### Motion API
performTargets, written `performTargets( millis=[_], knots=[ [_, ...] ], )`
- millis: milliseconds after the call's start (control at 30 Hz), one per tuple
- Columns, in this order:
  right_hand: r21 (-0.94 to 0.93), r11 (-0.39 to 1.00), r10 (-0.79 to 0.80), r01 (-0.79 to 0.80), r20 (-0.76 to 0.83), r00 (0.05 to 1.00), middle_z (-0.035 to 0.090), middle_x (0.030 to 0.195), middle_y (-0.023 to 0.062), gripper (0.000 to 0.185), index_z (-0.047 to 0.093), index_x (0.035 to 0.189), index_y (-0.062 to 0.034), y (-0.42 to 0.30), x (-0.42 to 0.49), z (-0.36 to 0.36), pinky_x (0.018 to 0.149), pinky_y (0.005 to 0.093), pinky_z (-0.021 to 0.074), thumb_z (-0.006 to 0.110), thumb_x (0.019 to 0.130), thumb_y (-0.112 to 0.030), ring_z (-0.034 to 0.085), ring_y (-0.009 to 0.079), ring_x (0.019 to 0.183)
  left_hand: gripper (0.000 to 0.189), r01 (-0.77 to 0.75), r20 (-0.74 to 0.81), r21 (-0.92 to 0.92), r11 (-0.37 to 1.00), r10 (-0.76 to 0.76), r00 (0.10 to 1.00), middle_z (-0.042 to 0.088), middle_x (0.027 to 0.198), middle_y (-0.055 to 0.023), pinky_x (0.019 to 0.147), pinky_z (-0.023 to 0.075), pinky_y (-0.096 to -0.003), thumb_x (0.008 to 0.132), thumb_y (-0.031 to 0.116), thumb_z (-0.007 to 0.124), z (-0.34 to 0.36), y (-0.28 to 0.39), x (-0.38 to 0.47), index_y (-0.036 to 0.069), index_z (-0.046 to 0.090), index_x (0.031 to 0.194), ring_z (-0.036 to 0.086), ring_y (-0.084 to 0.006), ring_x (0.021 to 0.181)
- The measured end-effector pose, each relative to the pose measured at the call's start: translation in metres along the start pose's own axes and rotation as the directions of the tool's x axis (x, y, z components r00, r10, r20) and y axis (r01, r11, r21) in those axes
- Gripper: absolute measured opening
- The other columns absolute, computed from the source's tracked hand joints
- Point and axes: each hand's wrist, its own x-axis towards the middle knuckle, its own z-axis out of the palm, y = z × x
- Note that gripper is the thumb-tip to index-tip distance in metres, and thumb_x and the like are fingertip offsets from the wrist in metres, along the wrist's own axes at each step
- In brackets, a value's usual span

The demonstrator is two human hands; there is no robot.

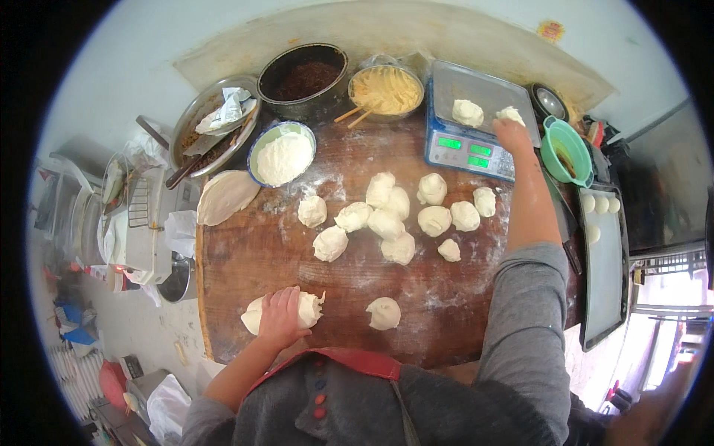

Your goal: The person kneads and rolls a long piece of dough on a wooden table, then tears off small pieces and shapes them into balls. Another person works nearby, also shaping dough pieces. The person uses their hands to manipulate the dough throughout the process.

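My left hand (281, 318) rests around a thick roll of dough (308, 310) near the front edge of the wooden table; the roll's right end is ragged. My right arm reaches out to the digital scale (479, 83), where my right hand (512, 136) holds a small dough piece (510, 115) over the pan. Left of it on the pan lies another dough lump (467, 113). One round piece (384, 313) sits alone to the right of the roll. In the middle of the table several dough lumps (386, 223) are clustered, some touching, with a smaller bit (449, 250) beside them.
Along the wall stand a pan of dark filling (304, 78), a bowl of yellow paste (386, 92) with sticks, and a steel basin (187, 122). A flour bowl (283, 154) and flat dough sheet (228, 198) lie left. At right are a green basin (566, 150), knife (572, 256) and baking tray (605, 279).
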Motion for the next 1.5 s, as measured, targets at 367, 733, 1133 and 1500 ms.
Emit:
performTargets(
  millis=[367, 733, 1133, 1500],
  knots=[
    [0.396, 0.869, -0.075, 0.297, -0.488, 0.870, 0.064, 0.119, 0.0157, 0.036, 0.072, 0.110, -0.0173, -0.068, -0.072, 0.024, 0.096, 0.0397, 0.0465, 0.067, 0.074, -0.018, 0.059, 0.0325, 0.113, 0.104, 0.018, -0.028, -0.053, 0.998, -0.019, 0.999, 0.051, 0.133, -0.0122, 0.105, 0.0331, -0.0514, 0.054, 0.041, 0.089, 0.001, -0.007, 0.009, 0.008, 0.042, 0.140, 0.047, -0.0334, 0.122],
    [0.431, 0.757, -0.252, 0.490, -0.500, 0.829, 0.064, 0.124, 0.0132, 0.028, 0.070, 0.106, -0.0072, -0.162, -0.324, 0.102, 0.104, 0.0435, 0.0399, 0.062, 0.085, -0.023, 0.052, 0.0360, 0.120, 0.075, -0.175, -0.172, -0.148, 0.973, 0.149, 0.974, 0.057, 0.116, -0.0124, 0.089, 0.0416, -0.0492, 0.062, 0.035, 0.082, 0.005, -0.025, 0.011, 0.009, 0.051, 0.125, 0.054, -0.0332, 0.109],
    [0.848, -0.045, -0.123, -0.527, 0.519, 0.846, 0.065, 0.108, 0.0105, 0.044, 0.057, 0.119, -0.0005, -0.272, -0.449, 0.163, 0.080, 0.0372, 0.0508, 0.062, 0.092, -0.034, 0.063, 0.0203, 0.093, 0.074, -0.413, -0.396, -0.223, 0.883, 0.305, 0.866, 0.057, 0.124, -0.0148, 0.097, 0.0400, -0.0507, 0.071, 0.037, 0.077, 0.024, -0.013, 0.002, 0.005, 0.047, 0.130, 0.053, -0.0337, 0.118],
    [0.859, 0.095, -0.034, -0.504, 0.509, 0.860, 0.068, 0.103, 0.0180, 0.048, 0.063, 0.110, 0.0033, -0.268, -0.445, 0.178, 0.078, 0.0388, 0.0511, 0.071, 0.077, -0.031, 0.065, 0.0255, 0.089, 0.055, -0.249, -0.118, -0.124, 0.961, 0.235, 0.965, 0.068, 0.105, -0.0108, 0.091, 0.0417, -0.0468, 0.072, 0.048, 0.071, 0.011, 0.013, 0.006, 0.010, 0.061, 0.111, 0.061, -0.0281, 0.104]
  ],
)
